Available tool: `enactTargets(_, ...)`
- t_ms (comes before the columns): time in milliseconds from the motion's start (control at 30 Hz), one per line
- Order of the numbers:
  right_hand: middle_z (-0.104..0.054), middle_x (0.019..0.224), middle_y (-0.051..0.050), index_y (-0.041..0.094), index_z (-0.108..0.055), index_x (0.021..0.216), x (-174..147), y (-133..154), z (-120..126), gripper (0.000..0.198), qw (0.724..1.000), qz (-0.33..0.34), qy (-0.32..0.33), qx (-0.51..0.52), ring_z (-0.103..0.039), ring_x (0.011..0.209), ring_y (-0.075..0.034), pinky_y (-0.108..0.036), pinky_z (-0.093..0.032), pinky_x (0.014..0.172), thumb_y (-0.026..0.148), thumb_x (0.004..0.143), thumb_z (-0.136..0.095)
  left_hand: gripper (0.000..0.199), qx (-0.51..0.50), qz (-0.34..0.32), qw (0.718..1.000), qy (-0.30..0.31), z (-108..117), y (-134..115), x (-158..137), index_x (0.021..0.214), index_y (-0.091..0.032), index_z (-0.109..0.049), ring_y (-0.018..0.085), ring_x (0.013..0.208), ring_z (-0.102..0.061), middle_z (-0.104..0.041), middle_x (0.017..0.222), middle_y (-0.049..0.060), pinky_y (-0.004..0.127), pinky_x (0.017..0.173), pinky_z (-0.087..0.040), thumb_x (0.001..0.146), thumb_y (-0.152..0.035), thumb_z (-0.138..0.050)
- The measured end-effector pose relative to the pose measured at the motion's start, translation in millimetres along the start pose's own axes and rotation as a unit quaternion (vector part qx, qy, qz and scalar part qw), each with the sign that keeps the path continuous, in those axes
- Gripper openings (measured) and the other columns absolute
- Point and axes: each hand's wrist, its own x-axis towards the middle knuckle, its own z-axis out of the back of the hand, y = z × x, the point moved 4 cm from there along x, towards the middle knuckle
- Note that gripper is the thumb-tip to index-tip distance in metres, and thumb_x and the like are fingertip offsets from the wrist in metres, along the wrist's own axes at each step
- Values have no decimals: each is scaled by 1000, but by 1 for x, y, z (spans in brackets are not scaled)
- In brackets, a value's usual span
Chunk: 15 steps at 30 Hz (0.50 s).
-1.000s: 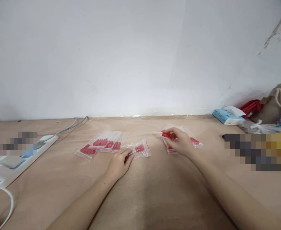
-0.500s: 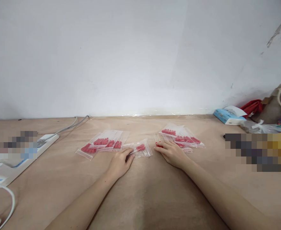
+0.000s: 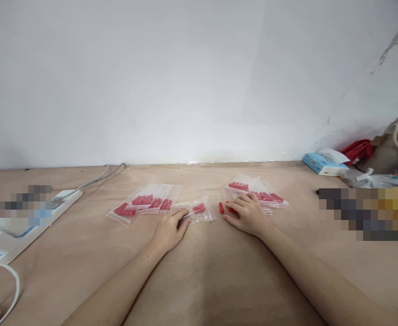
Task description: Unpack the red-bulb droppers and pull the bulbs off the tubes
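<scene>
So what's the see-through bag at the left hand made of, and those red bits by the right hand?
The bag looks like thin, shiny plastic film: it's see-through, creased and catches the light. The red bits, evenly coloured and smooth-looking, could be plastic or rubber; they're too small here to tell which.

The person's slender bare left hand (image 3: 169, 232) and slender bare right hand (image 3: 250, 216) taper from smooth, uncovered forearms (image 3: 299, 257) that widen toward the elbows, a tiny round mole (image 3: 148, 256) marking the left one near the wrist.
</scene>
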Motion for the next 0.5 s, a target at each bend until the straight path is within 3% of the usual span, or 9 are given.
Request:
enactTargets(167, -62, 74, -2, 20, -62, 83, 3, 4, 5, 18, 998, -57, -21, 37, -51, 77, -16, -33, -27, 78, 35, 79, -53, 27, -9, 0, 1000, 5, 1, 0, 1, 102, -19, -61, 20, 93, -61, -65, 104, 4, 35, 82, -49, 84, -31, -46)
enactTargets(333, -61, 68, 0, 23, -65, 78, 6, 12, 2, 14, 992, -90, 24, 88, -48, 72, -14, -31, -24, 72, 30, 81, -53, 30, -63, -37, 997, 27, 1, -5, 0, 110, -20, -57, 19, 97, -59, -63, 109, 4, 33, 85, -48, 83, -30, -47)
enactTargets(500, -61, 73, 0, 25, -65, 80, 8, 26, 0, 13, 991, -56, 86, 87, -48, 74, -15, -31, -21, 69, 34, 78, -57, 35, -105, -106, 987, 67, 3, -13, -3, 116, -21, -54, 18, 105, -55, -59, 116, 6, 32, 91, -45, 82, -29, -50)
